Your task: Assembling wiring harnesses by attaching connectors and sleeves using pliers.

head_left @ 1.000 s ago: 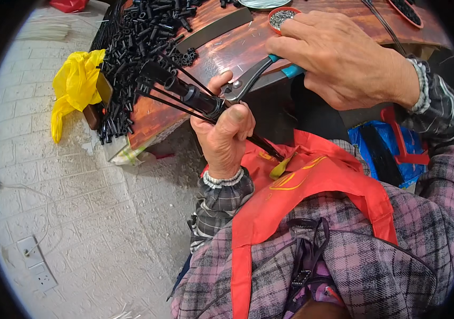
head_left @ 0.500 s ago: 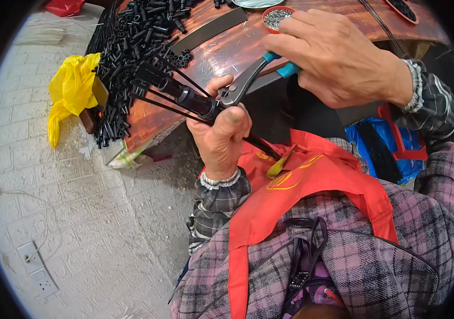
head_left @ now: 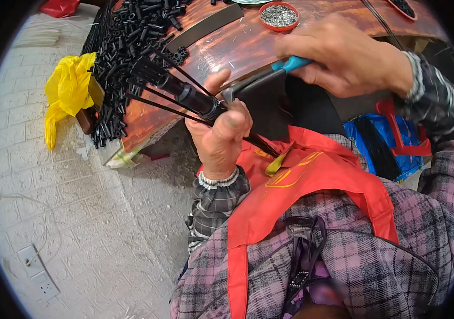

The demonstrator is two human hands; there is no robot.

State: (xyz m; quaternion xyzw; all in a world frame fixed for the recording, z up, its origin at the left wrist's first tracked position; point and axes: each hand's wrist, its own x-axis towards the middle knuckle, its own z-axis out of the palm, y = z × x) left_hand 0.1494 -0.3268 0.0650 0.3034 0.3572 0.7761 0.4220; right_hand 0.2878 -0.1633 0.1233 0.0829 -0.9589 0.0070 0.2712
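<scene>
My left hand is closed around what looks like a black umbrella frame. Its thin ribs fan toward the table, and a tubular runner sits among them. The shaft runs down behind the hand to the red apron on my lap. My right hand, slightly blurred, grips pliers by their teal handles. The plier head is at the ribbed collar, beside my left thumb and raised forefinger. Whether the jaws bite on anything there cannot be made out.
A wooden table carries a heap of black plastic tubes, a dark flat bar and a red bowl of small silvery pieces. A yellow plastic bag hangs at the left edge. A blue package lies at right.
The pliers have turned, so their head and handles now show more edge-on. My right hand has shifted away from the bowl, which is now uncovered. My left hand keeps its hold.
</scene>
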